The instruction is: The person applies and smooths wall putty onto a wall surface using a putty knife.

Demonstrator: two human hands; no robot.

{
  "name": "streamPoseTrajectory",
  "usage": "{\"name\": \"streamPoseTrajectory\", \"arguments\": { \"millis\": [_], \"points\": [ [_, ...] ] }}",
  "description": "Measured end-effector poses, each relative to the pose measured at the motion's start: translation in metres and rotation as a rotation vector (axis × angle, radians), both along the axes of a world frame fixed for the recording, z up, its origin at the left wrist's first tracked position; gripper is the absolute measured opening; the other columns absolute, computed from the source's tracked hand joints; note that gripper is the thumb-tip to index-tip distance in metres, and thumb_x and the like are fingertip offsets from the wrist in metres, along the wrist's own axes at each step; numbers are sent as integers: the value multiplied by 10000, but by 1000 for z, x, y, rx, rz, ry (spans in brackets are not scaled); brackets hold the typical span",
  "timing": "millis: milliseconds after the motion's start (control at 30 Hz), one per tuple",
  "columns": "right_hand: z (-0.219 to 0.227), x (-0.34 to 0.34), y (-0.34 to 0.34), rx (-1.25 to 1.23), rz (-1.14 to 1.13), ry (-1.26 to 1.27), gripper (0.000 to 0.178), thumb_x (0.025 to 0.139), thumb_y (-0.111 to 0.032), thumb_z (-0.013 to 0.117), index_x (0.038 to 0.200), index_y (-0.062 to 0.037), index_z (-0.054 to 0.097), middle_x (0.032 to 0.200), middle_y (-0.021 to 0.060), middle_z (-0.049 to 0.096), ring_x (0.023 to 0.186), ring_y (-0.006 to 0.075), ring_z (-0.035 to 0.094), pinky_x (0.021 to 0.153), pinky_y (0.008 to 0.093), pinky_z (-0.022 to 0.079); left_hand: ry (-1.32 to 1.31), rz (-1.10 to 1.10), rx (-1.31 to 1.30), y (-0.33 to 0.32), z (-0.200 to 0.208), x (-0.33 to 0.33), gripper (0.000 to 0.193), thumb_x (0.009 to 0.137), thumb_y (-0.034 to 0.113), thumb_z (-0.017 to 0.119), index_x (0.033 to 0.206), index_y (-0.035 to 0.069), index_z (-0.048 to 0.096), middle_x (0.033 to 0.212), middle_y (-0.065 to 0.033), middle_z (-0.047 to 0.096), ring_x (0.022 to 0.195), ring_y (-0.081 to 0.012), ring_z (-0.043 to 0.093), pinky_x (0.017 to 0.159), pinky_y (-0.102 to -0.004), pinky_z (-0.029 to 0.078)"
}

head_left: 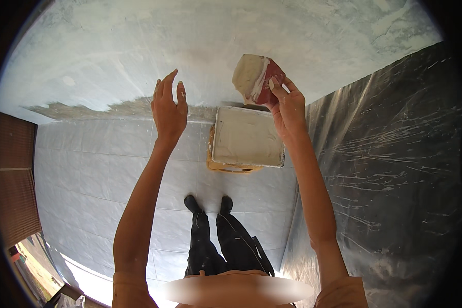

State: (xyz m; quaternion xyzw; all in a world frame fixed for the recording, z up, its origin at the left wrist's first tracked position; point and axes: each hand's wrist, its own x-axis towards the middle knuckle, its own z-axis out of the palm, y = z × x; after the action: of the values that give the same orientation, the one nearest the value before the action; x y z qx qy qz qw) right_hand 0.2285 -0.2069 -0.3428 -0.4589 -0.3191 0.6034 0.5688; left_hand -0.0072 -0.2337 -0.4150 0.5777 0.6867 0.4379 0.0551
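Red putty spreader (pixel 272 71), loaded, is near one o'clock, clamped in the fingers of the right hand (pixel 291 110); the putty tray (pixel 251 164) sits at its six. The left hand (pixel 169 113), at ten, is empty, fingers apart. Loading looks done; spreading likely calls for pressing against the wall (pixel 138 51).

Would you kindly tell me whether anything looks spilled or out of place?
Yes: pale streaks mark the dark surface at right, looking like stray splatter. Low on the wall, a ragged brownish strip contrasts with the paler area above, perhaps uncoated. The right hand's red tool carries similarly pale paste.
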Motion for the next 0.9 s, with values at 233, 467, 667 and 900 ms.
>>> {"name": "streamPoseTrajectory", "arguments": {
  "millis": [233, 467, 667, 900],
  "points": [
    [150, -43, 2, 265, -4, 160, 315, 909, 2, 598, 1197, 52, 481, 1049, 106, 627, 932, 159, 654, 768, 300, 602, 309, 49, 415, 28, 165, -54, 457, 1006, 341, 448, 1420, 150, 423, 1480, -153, 382, 1385, -416, 315, 1060, -562, 306],
    [263, -85, -3, 470, 85, 154, 228, 952, 5, 513, 1169, 72, 526, 1140, 118, 611, 1031, 174, 626, 928, 292, 553, 440, 115, 636, 34, 287, -118, 504, 993, 375, 437, 1457, 189, 381, 1525, -125, 309, 1422, -402, 236, 1096, -561, 239],
    [311, -113, 12, 569, 122, 208, 234, 932, 7, 540, 1163, 46, 524, 1098, 104, 611, 965, 171, 641, 856, 312, 584, 540, 187, 730, 45, 344, -157, 517, 1010, 439, 368, 1487, 241, 331, 1551, -96, 268, 1440, -373, 209, 1113, -569, 211],
    [342, -147, 36, 637, 131, 188, 221, 950, -29, 528, 1157, 33, 571, 1104, 86, 607, 957, 149, 636, 856, 325, 581, 644, 239, 773, 75, 385, -189, 513, 1013, 449, 336, 1490, 258, 333, 1558, -73, 269, 1448, -353, 202, 1115, -565, 207]
  ]
}}
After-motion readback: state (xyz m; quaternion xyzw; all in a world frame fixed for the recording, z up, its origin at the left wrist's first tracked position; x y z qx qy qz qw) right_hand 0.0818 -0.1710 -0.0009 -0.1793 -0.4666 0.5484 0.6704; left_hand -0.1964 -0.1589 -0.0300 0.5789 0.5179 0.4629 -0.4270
